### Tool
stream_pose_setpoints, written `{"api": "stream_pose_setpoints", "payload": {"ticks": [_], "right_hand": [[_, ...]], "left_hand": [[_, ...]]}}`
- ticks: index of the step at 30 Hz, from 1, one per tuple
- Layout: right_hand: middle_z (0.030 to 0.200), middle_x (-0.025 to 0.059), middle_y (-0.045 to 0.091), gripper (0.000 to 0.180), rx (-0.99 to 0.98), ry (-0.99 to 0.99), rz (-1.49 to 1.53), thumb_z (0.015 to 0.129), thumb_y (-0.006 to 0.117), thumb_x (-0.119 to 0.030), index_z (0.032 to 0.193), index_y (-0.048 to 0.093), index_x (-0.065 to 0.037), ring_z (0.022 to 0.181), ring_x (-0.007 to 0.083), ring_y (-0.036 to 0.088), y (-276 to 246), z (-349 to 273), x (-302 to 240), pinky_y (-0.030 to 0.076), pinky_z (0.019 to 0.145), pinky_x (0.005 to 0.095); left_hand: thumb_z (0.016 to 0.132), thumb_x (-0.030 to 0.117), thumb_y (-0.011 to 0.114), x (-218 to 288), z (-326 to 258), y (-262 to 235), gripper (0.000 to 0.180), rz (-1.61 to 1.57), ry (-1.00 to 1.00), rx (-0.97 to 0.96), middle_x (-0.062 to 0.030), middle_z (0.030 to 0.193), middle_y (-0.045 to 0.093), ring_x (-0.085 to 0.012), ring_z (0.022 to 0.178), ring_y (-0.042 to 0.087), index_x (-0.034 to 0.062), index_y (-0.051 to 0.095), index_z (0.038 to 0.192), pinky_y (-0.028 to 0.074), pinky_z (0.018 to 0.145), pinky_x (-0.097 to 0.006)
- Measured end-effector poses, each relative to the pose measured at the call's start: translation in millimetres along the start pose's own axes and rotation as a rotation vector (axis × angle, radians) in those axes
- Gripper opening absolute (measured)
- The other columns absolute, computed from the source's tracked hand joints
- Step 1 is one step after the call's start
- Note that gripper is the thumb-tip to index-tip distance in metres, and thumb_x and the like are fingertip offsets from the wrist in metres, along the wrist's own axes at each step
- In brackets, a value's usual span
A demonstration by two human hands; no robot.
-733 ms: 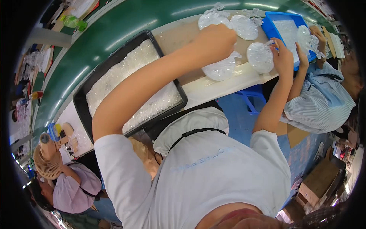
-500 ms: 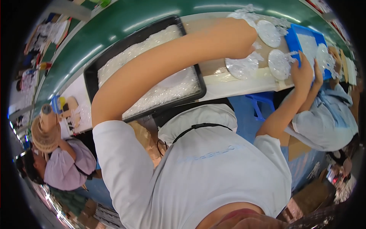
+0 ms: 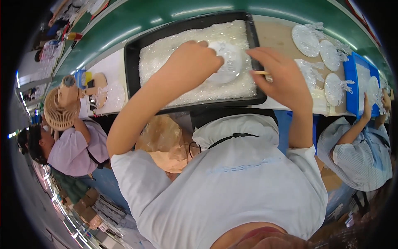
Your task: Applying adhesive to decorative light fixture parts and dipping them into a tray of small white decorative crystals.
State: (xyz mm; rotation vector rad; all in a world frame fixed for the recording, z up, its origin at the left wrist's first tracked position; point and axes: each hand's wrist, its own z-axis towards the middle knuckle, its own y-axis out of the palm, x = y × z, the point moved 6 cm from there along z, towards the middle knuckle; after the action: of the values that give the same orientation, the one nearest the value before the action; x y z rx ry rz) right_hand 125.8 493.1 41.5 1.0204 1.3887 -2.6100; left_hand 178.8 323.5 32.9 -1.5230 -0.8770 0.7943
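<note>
Far left edge of the bench (image 3: 278, 36): a co-worker in a lilac top (image 3: 74, 150) sits by a woven straw hat (image 3: 59, 113). Next, a black rectangular plastic tray (image 3: 132, 74) full of clear glittery bits sits at the bench's near edge, in front of the person. Left hand (image 3: 191, 63) is over the tray's middle, fingers curled together onto the left side of a white round moulded plastic piece (image 3: 229, 63) that lies on the glittery bits, toward the tray's right half. Right hand (image 3: 278, 79) is at the tray's right rim, fingers pinched tight on a thin tan wooden stick (image 3: 260, 72), tip aimed at the white piece; can't tell if it touches. Right of the tray, approx 4 clear round plastic discs (image 3: 306, 40) lie on bare bench. At the right end, a blue flat plastic tray (image 3: 356, 83) with another co-worker in a striped shirt (image 3: 360, 154) reaching to it.
</note>
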Motion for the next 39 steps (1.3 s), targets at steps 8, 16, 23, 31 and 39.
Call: {"api": "stream_pose_setpoints", "payload": {"ticks": [8,16,23,31,39], "right_hand": [[0.091,0.0162,0.068,0.054,-0.311,0.095,-0.215,0.083,0.074,-0.023,0.131,0.055,-0.006,0.078,0.0349,0.066,74,26,-20,0.052,0.067,0.0439],[0.068,0.0166,0.064,0.022,-0.387,-0.018,-0.166,0.087,0.069,-0.023,0.095,0.063,-0.004,0.065,0.0357,0.065,103,32,-37,0.050,0.059,0.0452],[0.072,0.0177,0.065,0.023,-0.304,0.053,-0.040,0.085,0.070,-0.023,0.097,0.067,-0.003,0.059,0.0342,0.063,96,36,-36,0.049,0.055,0.0403],[0.132,0.0044,0.060,0.058,-0.420,-0.564,-0.283,0.072,0.076,-0.007,0.128,0.063,-0.017,0.084,0.0182,0.064,53,59,-61,0.054,0.059,0.0288],[0.102,-0.0014,0.062,0.032,-0.460,-0.804,-0.639,0.065,0.077,-0.023,0.089,0.061,-0.009,0.086,0.0163,0.061,91,72,-47,0.054,0.059,0.0294]], "left_hand": [[0.089,0.028,0.069,-52,-59,-14,0.056,-0.538,-0.273,0.306,-0.0233,0.129,0.057,-0.0407,0.120,0.055,-0.0010,0.052,0.134,0.045,0.101,-0.045],[0.101,0.048,0.042,-67,-120,116,0.071,-0.259,-0.837,-0.117,-0.0394,0.142,0.039,-0.0568,0.131,0.038,-0.0075,0.034,0.145,0.037,0.109,-0.053],[0.098,0.035,0.052,-36,-85,79,0.060,-0.543,-0.456,0.236,-0.0321,0.150,0.034,-0.0526,0.137,0.033,0.0005,0.039,0.146,0.032,0.112,-0.055],[0.097,0.053,0.047,-33,-112,134,0.082,-0.328,-0.751,-0.052,-0.0364,0.152,0.025,-0.0579,0.139,0.024,-0.0083,0.029,0.148,0.035,0.108,-0.061],[0.095,0.044,0.051,-13,-86,88,0.075,-0.470,-0.603,0.145,-0.0289,0.155,0.027,-0.0528,0.140,0.029,-0.0044,0.030,0.148,0.030,0.112,-0.060]]}}
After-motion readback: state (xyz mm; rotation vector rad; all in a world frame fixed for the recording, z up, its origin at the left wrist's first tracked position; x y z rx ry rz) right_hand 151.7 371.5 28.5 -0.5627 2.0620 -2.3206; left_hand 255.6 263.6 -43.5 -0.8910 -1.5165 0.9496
